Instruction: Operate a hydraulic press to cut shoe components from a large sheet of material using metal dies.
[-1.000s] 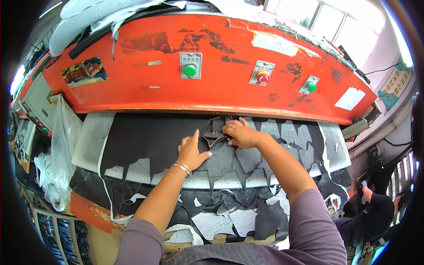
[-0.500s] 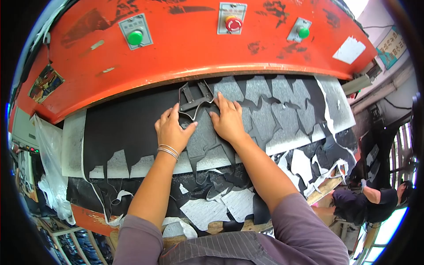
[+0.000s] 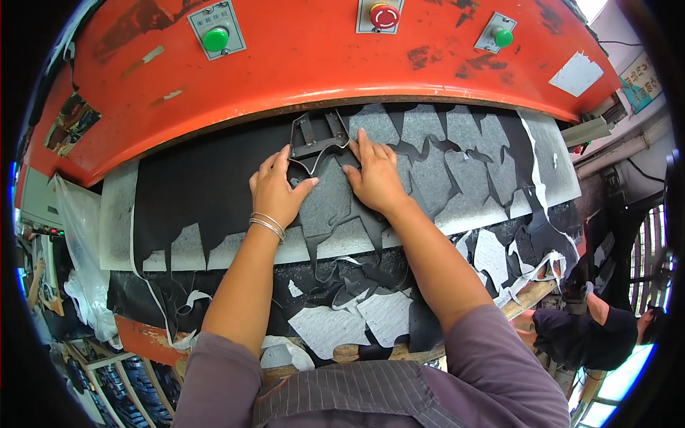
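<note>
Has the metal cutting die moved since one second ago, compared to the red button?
Cannot tell: the camera itself shifted. The metal cutting die lies under the press edge, left of the red button, as before.

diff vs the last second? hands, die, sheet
Both hands, left and right, went from reaching apart to lying flat on either side of the metal cutting die, which now sits under the edge of the orange press head. The black sheet with its cut-outs stayed put.

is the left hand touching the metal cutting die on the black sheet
Touching. In the head view the left hand has its fingertips on the lower left edge of the metal cutting die, with no gap visible between them.
</note>
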Motion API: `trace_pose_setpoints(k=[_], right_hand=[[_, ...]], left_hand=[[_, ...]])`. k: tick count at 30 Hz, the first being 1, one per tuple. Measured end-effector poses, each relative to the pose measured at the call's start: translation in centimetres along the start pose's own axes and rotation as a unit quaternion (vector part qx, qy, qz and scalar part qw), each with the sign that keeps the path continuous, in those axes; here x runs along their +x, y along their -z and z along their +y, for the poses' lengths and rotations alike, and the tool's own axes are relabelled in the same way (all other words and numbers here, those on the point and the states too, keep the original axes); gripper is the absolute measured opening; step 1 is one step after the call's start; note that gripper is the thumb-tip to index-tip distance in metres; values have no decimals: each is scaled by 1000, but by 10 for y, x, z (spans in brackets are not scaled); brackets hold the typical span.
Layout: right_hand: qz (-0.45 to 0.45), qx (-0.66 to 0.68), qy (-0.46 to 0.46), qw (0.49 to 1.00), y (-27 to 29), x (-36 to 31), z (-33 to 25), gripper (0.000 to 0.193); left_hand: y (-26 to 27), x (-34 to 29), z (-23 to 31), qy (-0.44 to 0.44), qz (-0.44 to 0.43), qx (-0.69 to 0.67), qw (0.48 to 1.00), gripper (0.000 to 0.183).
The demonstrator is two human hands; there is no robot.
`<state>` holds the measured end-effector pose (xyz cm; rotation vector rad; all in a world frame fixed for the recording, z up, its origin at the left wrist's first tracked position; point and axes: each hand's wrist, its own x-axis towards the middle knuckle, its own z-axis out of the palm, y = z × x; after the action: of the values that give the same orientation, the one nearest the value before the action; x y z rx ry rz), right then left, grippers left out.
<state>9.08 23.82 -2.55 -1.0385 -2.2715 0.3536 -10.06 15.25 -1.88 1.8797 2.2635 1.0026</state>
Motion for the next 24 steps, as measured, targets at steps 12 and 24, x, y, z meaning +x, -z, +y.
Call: trace_pose_setpoints(k=[12,24], right_hand=[[233,241,-111,936,107,0,-28,60],[559,5,-100,823,256,18,34,59]], left_hand=[[75,-27,11,61,38,-100,992,74],[190,-25,100,-167,190,58,966,29]])
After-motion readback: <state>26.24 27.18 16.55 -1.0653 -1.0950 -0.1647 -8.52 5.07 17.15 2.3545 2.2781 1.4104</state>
